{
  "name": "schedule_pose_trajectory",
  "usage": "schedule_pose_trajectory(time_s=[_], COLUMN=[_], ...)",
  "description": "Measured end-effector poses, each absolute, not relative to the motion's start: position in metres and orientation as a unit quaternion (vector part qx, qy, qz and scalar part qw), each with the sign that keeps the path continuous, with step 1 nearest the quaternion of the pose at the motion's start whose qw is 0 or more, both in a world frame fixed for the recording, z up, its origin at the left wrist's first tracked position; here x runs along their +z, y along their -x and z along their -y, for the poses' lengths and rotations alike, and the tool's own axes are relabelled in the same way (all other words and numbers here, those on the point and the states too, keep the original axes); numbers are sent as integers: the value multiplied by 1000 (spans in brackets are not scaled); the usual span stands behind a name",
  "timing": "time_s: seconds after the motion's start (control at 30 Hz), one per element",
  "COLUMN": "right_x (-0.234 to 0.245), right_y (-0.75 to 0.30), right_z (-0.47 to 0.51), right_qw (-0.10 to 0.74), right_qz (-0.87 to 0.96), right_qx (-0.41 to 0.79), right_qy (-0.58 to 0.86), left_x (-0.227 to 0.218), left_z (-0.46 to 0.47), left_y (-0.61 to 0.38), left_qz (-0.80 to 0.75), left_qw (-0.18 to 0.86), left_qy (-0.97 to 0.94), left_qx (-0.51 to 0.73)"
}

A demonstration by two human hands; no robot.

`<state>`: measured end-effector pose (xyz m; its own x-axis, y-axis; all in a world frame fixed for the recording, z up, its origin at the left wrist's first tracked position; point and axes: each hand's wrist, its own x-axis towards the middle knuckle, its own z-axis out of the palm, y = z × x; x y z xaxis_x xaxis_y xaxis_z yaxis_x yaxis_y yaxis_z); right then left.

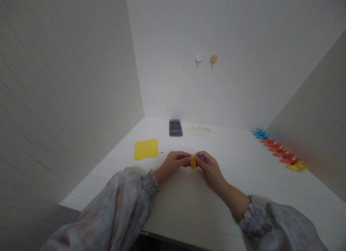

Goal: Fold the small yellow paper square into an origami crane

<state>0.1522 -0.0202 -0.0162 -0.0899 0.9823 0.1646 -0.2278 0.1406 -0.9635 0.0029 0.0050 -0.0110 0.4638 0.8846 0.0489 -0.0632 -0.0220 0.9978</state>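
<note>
Both hands meet over the middle of the white table, pinching one small folded piece of yellow paper (193,162) between them. My left hand (175,162) grips its left side with thumb and fingers; a ring shows on one finger. On the other side my right hand (209,166) pinches it with thumb and forefinger. The paper is narrow and layered, held upright; its finer folds are too small to make out. Left of my hands lies a stack of yellow paper sheets (146,149), slightly fanned at the edges.
A row of folded paper birds (278,149), blue, orange and yellow, runs along the table's right side. A dark, blurred box (175,128) stands near the back wall. Two hooks (198,58) hang on that wall. Walls enclose the table (173,200) left and right.
</note>
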Motion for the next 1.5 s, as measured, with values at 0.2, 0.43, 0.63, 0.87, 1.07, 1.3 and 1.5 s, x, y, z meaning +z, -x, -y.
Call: schedule_pose_trajectory(time_s=[0.2,0.43,0.63,0.87,1.07,1.3,1.5], right_x=[-17,-14,-13,-14,-12,-15,-17], right_y=[-153,-154,-155,-156,-155,-156,-157], right_z=[21,23,23,24,24,24,23], right_qw=[553,555,555,536,524,539,548], right_qz=[503,511,520,531,522,503,502], right_qx=[552,539,519,520,530,547,545], right_qy=[370,375,389,400,415,396,389], left_x=[-8,-8,-11,-12,-13,-12,-13], left_z=[-3,-3,-4,-3,-3,-2,-3], left_y=[-4,-4,-3,-6,-4,-4,-4], left_qz=[-340,-336,-320,-301,-307,-297,-295], left_qw=[625,641,645,669,648,654,654], left_qy=[-581,-566,-571,-551,-567,-560,-561], left_qx=[394,396,394,398,405,412,412])
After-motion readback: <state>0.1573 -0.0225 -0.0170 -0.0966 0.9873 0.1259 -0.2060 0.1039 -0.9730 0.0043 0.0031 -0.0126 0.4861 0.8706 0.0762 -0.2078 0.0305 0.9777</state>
